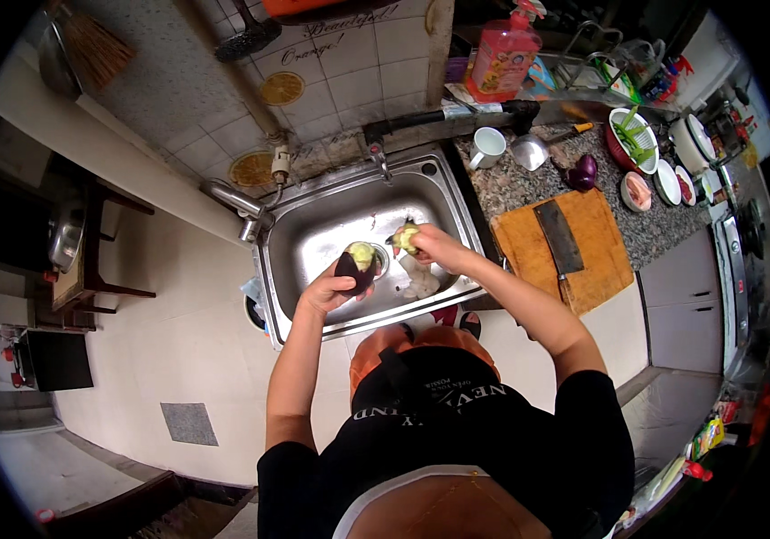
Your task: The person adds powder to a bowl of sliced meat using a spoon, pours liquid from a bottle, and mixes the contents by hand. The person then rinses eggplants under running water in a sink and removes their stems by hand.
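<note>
Over the steel sink (313, 220) my left hand (327, 289) grips a dark purple eggplant (355, 268) whose pale green cut end faces up. My right hand (430, 242) is a little to the right, above the basin, closed around a small pale green cut piece (406, 237). Whether it also holds a tool I cannot tell. White scraps (421, 280) lie on the sink floor beneath my right hand. The two hands are close but apart.
A wooden cutting board (601, 260) with a cleaver (557, 235) lies right of the sink on the granite counter. A white mug (489, 145), metal ladle, purple onion (583, 171) and several bowls stand beyond. The tap (376, 148) is behind the sink. Tiled floor is to the left.
</note>
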